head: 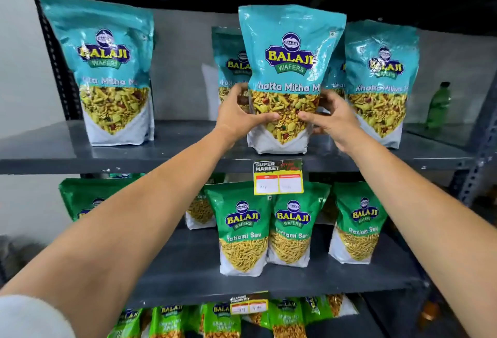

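Note:
A teal Balaji snack packet (289,49) labelled Khatta Mitha stands upright near the front edge of the upper grey shelf (188,146). My left hand (239,114) grips its left side, thumb across the front window and fingers behind. On the right side, my right hand (333,119) holds it the same way, thumb on the front. Both thumbs nearly meet over the snack window. The packet's base touches the shelf.
More teal packets stand on this shelf: one at left (107,68), one behind (228,68), one at right (382,82). Green Ratlami Sev packets (243,227) fill the shelf below, under a yellow price tag (278,177). A green bottle (439,103) stands far right.

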Available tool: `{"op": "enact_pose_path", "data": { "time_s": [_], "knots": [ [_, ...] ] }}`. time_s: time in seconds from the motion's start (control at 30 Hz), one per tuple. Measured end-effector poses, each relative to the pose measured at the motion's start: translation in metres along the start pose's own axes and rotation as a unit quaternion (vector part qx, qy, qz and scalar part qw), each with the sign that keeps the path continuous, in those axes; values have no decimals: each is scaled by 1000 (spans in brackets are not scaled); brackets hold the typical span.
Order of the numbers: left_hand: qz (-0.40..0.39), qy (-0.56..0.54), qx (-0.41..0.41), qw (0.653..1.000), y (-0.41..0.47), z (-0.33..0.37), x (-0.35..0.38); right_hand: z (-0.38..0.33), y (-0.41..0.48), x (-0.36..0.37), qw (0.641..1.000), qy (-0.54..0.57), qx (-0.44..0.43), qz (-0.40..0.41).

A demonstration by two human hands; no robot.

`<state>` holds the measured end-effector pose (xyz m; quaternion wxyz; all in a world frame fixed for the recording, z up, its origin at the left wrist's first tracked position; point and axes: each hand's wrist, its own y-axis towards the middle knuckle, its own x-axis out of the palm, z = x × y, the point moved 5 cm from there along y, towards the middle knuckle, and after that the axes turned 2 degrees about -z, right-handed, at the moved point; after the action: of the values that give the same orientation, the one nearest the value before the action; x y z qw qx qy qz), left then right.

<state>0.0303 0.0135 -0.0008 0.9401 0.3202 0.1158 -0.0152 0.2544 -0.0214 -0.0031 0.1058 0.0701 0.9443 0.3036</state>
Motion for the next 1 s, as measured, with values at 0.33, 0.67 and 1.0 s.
{"op": "enact_pose_path", "data": {
  "time_s": [0.33,0.67,1.0],
  "knots": [
    [1,-48,-24,999,37,-45,19,61,48,12,997,70,20,-35],
    [-19,9,-14,1000,33,-49,25,77,54,5,982,161,102,5],
    [-26,19,-30,999,29,-58,-2,66,51,33,989,72,72,-106]
  ]
}}
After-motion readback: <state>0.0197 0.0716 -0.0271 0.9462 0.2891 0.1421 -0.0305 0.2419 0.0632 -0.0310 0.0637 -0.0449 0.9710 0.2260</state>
